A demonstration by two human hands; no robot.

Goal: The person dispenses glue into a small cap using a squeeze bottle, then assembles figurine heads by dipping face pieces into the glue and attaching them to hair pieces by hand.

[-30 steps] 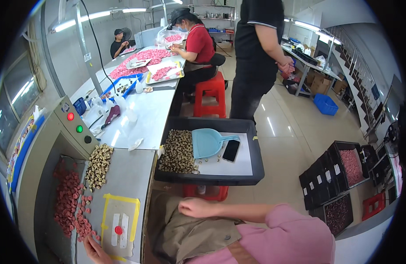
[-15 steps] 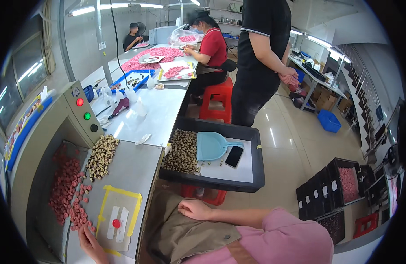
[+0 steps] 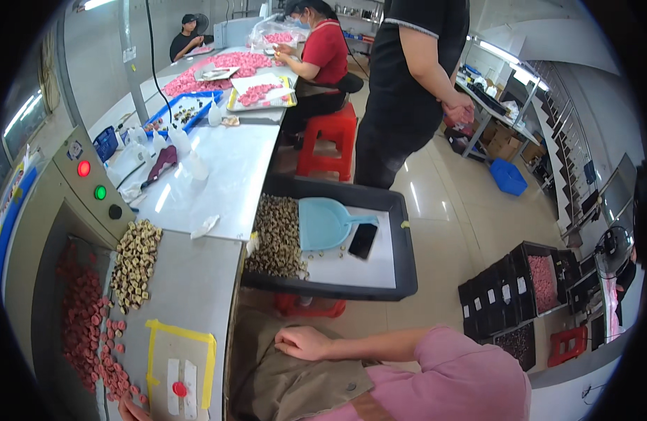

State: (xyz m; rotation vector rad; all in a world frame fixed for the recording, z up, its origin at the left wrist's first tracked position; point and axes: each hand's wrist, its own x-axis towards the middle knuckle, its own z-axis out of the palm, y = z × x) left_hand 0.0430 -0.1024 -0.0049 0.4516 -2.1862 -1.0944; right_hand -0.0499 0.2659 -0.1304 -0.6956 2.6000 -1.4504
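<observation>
My left hand [image 3: 130, 410] is at the bottom edge of the view, mostly cut off, beside the near end of a spread of small round pink pieces [image 3: 113, 372]. What its fingers hold, if anything, I cannot make out. To its right, a yellow tape frame [image 3: 212, 365] on the metal bench surrounds two white strips and a red round piece [image 3: 179, 389]. Farther up the bench is a pile of small cream-and-dark pieces [image 3: 135, 259]. My right hand [image 3: 302, 343] rests on the brown apron [image 3: 267, 379] over my lap, fingers curled in, holding nothing visible.
A grey machine housing [image 3: 78, 179] with lit buttons stands left, pink pieces inside its opening. Right of the bench, a black tray [image 3: 337, 289] holds more pieces, a blue dustpan [image 3: 323, 223] and a phone [image 3: 363, 241]. One person stands beyond it; another sits working.
My left hand has drawn down toward the bottom edge, so less of it shows. The whole view has shifted slightly. My right hand stays on the apron.
</observation>
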